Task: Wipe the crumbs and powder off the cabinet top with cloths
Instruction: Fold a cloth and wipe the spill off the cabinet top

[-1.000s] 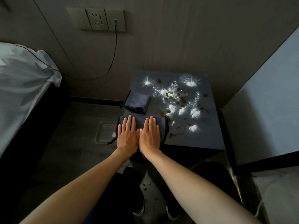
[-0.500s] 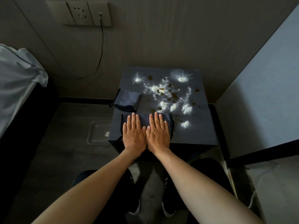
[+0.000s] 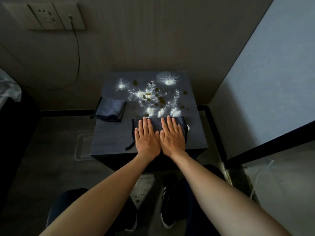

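A dark cabinet top [image 3: 110, 133] carries white powder heaps and brown crumbs [image 3: 150, 99] over its far and middle part. A dark blue cloth [image 3: 156, 122] lies spread near the front edge, its far hem touching the nearest powder. My left hand [image 3: 147, 137] and my right hand [image 3: 172, 135] press flat on this cloth, side by side, thumbs touching, fingers stretched forward. A second dark cloth [image 3: 110, 109] lies folded at the left edge, apart from both hands.
A wall socket [image 3: 51, 16] with a hanging cable [image 3: 77, 53] is behind at the left. A pale panel [image 3: 264, 91] stands close on the right. A clear tray [image 3: 83, 147] lies on the floor to the left. My shoes [image 3: 168, 210] are below the cabinet front.
Both hands have slid the cloth to the right and forward from the front left corner; its far hem now meets the nearest powder heaps.
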Demonstrator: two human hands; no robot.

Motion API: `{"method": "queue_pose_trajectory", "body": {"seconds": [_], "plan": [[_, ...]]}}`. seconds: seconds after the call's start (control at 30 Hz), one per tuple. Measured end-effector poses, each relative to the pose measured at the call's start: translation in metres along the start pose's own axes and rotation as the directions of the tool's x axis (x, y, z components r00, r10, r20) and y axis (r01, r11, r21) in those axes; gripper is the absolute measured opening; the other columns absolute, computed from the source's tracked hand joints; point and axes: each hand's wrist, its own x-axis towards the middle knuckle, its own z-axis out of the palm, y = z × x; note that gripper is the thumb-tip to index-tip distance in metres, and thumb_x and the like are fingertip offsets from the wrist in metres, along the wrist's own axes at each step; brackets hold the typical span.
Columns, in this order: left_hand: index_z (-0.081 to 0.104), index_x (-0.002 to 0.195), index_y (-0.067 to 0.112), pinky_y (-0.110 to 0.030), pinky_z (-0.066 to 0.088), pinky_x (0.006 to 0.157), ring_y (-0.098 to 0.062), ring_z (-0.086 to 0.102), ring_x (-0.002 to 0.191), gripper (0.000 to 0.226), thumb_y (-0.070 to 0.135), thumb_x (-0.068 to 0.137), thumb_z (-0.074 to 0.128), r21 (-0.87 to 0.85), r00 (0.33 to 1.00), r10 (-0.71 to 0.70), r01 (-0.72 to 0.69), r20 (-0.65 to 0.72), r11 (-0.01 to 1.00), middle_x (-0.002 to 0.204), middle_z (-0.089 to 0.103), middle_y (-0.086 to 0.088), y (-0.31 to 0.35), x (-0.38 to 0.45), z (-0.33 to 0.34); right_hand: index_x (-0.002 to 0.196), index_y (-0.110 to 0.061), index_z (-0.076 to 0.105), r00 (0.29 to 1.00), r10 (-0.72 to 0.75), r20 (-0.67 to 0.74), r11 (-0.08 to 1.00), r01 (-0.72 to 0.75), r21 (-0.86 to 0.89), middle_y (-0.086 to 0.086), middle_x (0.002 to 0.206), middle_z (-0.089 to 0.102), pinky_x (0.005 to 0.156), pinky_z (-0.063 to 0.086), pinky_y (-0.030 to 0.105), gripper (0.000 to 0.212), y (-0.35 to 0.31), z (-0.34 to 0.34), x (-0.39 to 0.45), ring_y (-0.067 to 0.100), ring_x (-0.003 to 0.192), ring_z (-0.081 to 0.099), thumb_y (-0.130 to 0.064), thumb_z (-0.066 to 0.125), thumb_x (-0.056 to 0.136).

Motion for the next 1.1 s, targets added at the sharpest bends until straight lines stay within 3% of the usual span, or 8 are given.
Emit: {"method": "queue_pose_trajectory", "body": {"seconds": [0.13,0.3,0.63,0.93,1.1], "plan": [[-0.018,0.153,0.009,-0.041,-0.004,0.123,-0.021,-0.021,0.149,0.065,0.041,0.104,0.010,0.005,0.999,0.025,-0.025,0.023,1.000,0.162,-0.024,-0.006,0.025,0.005,0.000,0.157,-0.021,0.007,1.000,0.017,-0.007,1.000,-0.017,0.000,0.003,0.164,0.002,0.121,0.000,0.038,0.071,0.024,-0.007,0.004,0.019,0.151,-0.003,-0.043,-0.004,0.090],[-0.020,0.153,0.009,-0.041,-0.006,0.123,-0.021,-0.023,0.149,0.065,0.041,0.105,0.009,-0.004,0.997,0.061,-0.061,0.036,0.998,0.161,-0.026,-0.005,0.053,0.015,0.003,0.155,-0.016,0.024,0.996,0.063,-0.062,0.998,-0.062,0.016,0.007,0.162,0.018,0.121,0.014,0.044,0.067,0.049,-0.012,0.009,0.024,0.150,0.013,-0.038,0.009,0.093],[-0.021,0.152,0.008,-0.041,-0.008,0.122,-0.022,-0.023,0.149,0.064,0.040,0.105,0.009,-0.024,0.997,0.072,-0.072,0.018,0.997,0.161,-0.026,-0.006,0.097,0.031,0.006,0.156,-0.020,0.019,0.994,0.081,-0.071,0.996,-0.083,-0.033,0.005,0.163,0.014,0.120,0.008,0.042,0.071,0.093,-0.020,0.029,0.023,0.151,0.009,-0.041,0.002,0.090],[-0.023,0.151,0.009,-0.039,-0.008,0.123,-0.022,-0.025,0.148,0.064,0.040,0.105,0.008,-0.020,0.996,0.085,-0.085,-0.013,0.996,0.160,-0.028,-0.006,0.079,0.030,0.011,0.155,-0.015,0.024,0.989,0.107,-0.105,0.992,-0.113,-0.048,0.009,0.161,0.019,0.119,0.012,0.045,0.066,0.077,-0.010,0.029,0.025,0.150,0.014,-0.036,0.012,0.093],[-0.023,0.151,0.009,-0.038,-0.008,0.123,-0.021,-0.024,0.148,0.065,0.041,0.105,0.008,-0.012,0.998,0.059,-0.059,-0.021,0.998,0.160,-0.028,-0.006,0.054,0.026,0.009,0.156,-0.016,0.018,0.992,0.101,-0.078,0.994,-0.103,-0.032,0.008,0.163,0.015,0.121,0.007,0.044,0.068,0.051,-0.004,0.027,0.024,0.151,0.008,-0.038,0.008,0.093]]}}
